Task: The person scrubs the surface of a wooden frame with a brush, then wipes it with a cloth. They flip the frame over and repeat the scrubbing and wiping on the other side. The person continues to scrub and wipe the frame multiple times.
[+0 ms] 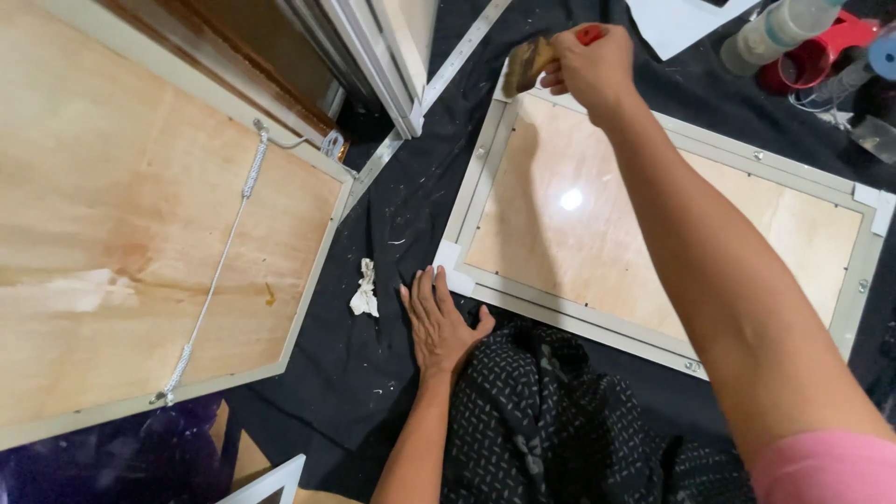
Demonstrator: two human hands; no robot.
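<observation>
My right hand (pixel 590 62) is stretched out over the far corner of a grey-framed plywood panel (pixel 597 224) and grips a paintbrush (pixel 530 60) with a red handle and dark bristles; the bristles sit at the panel's far left corner. The panel's surface is glossy and reflects a light. My left hand (pixel 439 322) lies flat, fingers spread, on the black cloth (pixel 401 215) just beside the panel's near left corner. A dark patterned fabric (pixel 551 420) covers my lap below it.
A larger framed plywood panel (pixel 140 215) with a white cord (pixel 219 271) across its back lies on the left. A crumpled white rag (pixel 364 289) sits between the panels. Bottles (pixel 775 33) and a red container (pixel 821 51) stand at the top right. Stacked frames (pixel 373 56) lean at the top centre.
</observation>
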